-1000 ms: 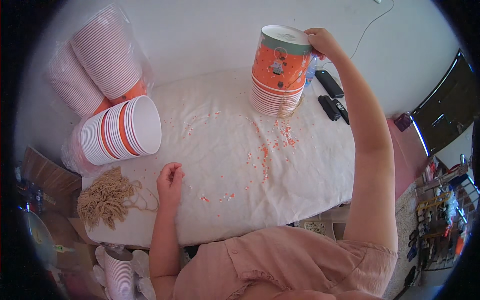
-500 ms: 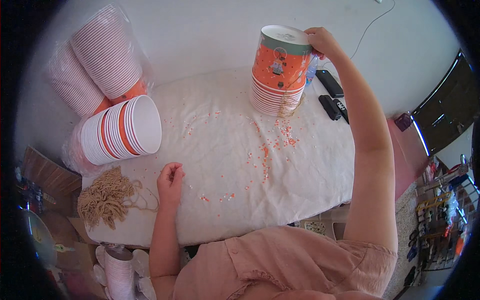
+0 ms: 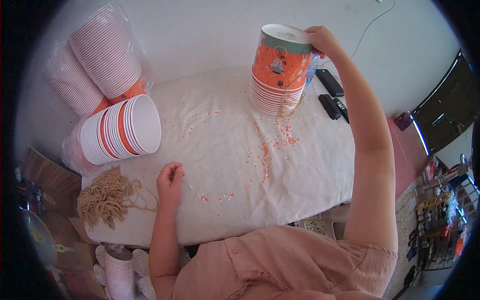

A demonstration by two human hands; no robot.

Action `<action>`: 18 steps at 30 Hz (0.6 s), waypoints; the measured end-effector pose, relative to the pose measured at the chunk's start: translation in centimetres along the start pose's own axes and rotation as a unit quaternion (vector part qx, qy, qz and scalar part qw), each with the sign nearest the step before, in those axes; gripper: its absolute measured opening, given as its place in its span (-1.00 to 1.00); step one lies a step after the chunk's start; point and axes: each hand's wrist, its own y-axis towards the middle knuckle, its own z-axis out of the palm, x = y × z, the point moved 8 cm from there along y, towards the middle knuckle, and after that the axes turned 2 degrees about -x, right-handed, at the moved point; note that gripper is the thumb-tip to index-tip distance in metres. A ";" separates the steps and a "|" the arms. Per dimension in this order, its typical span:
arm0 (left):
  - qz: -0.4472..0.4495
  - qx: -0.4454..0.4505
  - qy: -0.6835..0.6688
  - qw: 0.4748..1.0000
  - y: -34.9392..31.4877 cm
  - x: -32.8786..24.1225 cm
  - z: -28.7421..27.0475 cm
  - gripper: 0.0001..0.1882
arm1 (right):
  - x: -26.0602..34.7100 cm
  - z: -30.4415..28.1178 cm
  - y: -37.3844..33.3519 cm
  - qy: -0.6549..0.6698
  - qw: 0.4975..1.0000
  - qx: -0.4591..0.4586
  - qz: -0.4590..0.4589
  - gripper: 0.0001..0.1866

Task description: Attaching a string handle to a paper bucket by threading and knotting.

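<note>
A stack of upside-down paper buckets (image 3: 280, 67), orange with a green band and white rims, stands at the far right of the table. My right hand (image 3: 322, 42) is closed at the top right edge of the uppermost bucket, fingers curled behind it. A strand of twine (image 3: 287, 104) slants from near that hand down to a loose bunch against the rims. My left hand (image 3: 170, 177) rests on the cloth at the left with its fingers curled in; nothing shows in it. Beside it lies a heap of brown twine cords (image 3: 106, 196).
White-rimmed paper buckets (image 3: 120, 127) lie nested on their side at the left, with wrapped stacks (image 3: 106, 52) behind. Orange and white confetti bits (image 3: 265, 150) are scattered over the white cloth (image 3: 310, 170). Black devices (image 3: 329, 83) and a bottle (image 3: 312, 69) sit beyond the upright stack.
Almost nothing differs. The bucket stack and my right hand have shifted up very slightly; my left hand stays in place.
</note>
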 end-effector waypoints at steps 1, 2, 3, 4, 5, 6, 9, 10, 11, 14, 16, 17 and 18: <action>-0.009 -0.004 -0.011 1.000 0.0 0.5 -0.1 -0.89 | 0.2 0.0 -0.1 0.009 1.000 -0.004 0.003 -0.73; -0.017 -0.007 -0.023 1.000 0.0 0.8 -0.2 -0.89 | 0.3 -0.1 -0.2 0.017 1.000 -0.009 0.007 -0.75; -0.017 -0.007 -0.023 1.000 0.0 0.9 -0.1 -0.89 | 0.3 -0.1 -0.2 0.017 1.000 -0.009 0.007 -0.75; -0.016 -0.005 -0.022 1.000 0.1 1.0 -0.1 -0.89 | 0.3 -0.2 -0.3 0.017 1.000 -0.008 0.011 -0.75; -0.014 -0.003 -0.021 1.000 0.1 1.0 -0.1 -0.89 | 0.2 -0.2 -0.3 0.018 1.000 -0.006 0.014 -0.75; -0.014 -0.003 -0.022 1.000 0.1 1.0 -0.1 -0.89 | 0.2 -0.2 -0.3 0.018 1.000 -0.006 0.014 -0.75; 0.005 -0.005 -0.009 1.000 0.1 0.5 -0.1 -0.89 | 0.4 -0.2 -0.3 0.004 1.000 0.003 0.013 -0.75; -0.006 -0.006 -0.009 1.000 0.0 0.5 -0.1 -0.89 | 0.5 -0.4 -0.5 0.024 1.000 -0.009 0.016 -0.74; -0.017 -0.006 -0.009 1.000 0.0 0.5 -0.1 -0.89 | 0.6 -0.6 -0.7 0.044 0.999 -0.021 0.019 -0.73; -0.023 -0.003 -0.025 0.999 0.1 0.5 0.3 -0.89 | 0.0 -1.8 0.2 0.044 0.999 -0.011 -0.013 -0.73; -0.019 -0.003 -0.021 1.000 0.0 0.6 -0.1 -0.89 | 0.9 -2.8 0.2 0.072 0.997 -0.024 -0.018 -0.70; -0.014 -0.003 -0.016 1.000 -0.1 0.6 -0.2 -0.89 | 1.3 -3.6 0.3 0.100 0.994 -0.038 -0.022 -0.66; -0.015 -0.006 -0.015 1.000 -0.2 0.6 -0.4 -0.89 | 1.6 -4.4 0.5 0.112 0.993 -0.042 -0.020 -0.66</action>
